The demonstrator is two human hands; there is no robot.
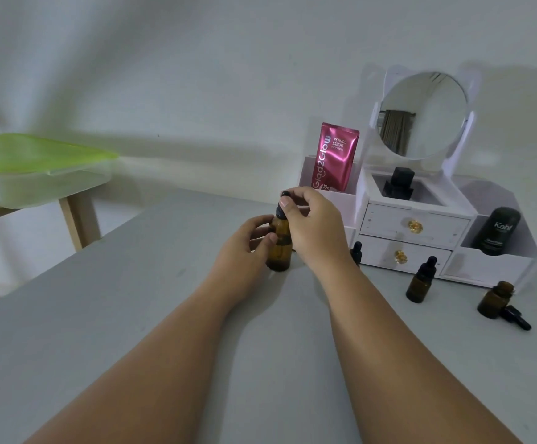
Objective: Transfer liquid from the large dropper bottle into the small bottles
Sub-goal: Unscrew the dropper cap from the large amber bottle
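The large amber dropper bottle (279, 248) stands upright on the grey table (132, 315). My left hand (244, 248) wraps its body from the left. My right hand (312, 225) grips its black dropper cap (284, 203) from above. To the right stands a small capped amber bottle (420, 282). Further right is an uncapped small amber bottle (494, 299), with its black dropper cap (517, 317) lying beside it. Another small bottle (357, 251) is half hidden behind my right wrist.
A white organiser with drawers (414, 238) and a round mirror (422, 115) stands at the back right. It holds a pink sachet (334, 157), a black bottle (398, 184) and a black tube (497, 230). A green-lidded plastic box (33, 168) sits on a wooden stand at the left.
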